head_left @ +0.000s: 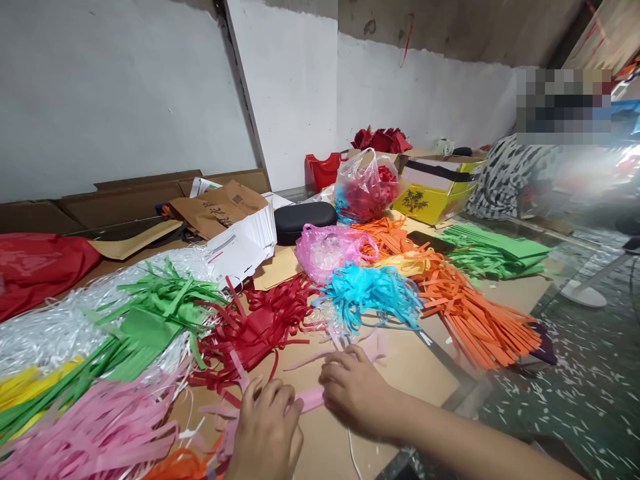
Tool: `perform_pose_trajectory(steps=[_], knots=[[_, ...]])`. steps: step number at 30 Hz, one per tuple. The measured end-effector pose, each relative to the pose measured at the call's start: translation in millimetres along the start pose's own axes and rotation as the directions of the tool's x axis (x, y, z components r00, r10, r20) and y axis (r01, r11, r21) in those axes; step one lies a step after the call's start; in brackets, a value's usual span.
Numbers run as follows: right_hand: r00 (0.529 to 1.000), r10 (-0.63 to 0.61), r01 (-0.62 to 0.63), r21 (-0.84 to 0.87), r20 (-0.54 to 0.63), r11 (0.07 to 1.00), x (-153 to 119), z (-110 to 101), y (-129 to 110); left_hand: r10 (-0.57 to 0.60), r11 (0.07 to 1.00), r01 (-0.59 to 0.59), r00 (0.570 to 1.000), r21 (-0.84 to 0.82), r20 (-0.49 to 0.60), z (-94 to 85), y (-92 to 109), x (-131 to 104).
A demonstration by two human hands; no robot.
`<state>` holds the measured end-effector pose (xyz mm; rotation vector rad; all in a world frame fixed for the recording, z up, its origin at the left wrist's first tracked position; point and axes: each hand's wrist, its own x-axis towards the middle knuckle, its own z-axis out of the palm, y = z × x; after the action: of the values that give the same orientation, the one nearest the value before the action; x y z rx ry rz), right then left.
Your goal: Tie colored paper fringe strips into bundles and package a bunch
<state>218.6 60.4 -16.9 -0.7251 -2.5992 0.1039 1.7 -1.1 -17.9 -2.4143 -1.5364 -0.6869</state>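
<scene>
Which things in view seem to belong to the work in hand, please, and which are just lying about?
Seemingly in use:
pink strip, held by the left hand and right hand
likely the pink heap

Apparently just lying about:
black case
yellow box
brown printed paper

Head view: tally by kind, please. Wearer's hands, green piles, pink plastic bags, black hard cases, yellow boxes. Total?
Hands: 2 (left hand, right hand), at a pink strip
Green piles: 2 (left pile, right pile)
Pink bag: 1
Black case: 1
Yellow box: 1
Total: 7
</scene>
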Motion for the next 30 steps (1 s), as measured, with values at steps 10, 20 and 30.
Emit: perform_pose_trajectory(steps=[10, 20, 30], knots=[[0.999, -0.027, 0.035, -0.238, 0.034, 0.971, -0.8, 6.1, -11.5, 0.084, 0.992, -0.083, 0.996, 0.095, -0.01, 14.4, -2.5, -9.4], [0.914, 0.36, -0.396, 0.218, 0.188, 0.892, -6.1, 1.9, 19.1, -0.116, 0.983, 0.148, 0.959, -0.11, 0.259, -1.5, -30.5, -11.6], [0.853, 0.475, -0.516, 0.212, 0.217, 0.83, 6.0, -4.0, 10.8, -0.179, 0.983, 0.181, 0.964, 0.008, 0.194, 4.6, -15.6, -9.1]])
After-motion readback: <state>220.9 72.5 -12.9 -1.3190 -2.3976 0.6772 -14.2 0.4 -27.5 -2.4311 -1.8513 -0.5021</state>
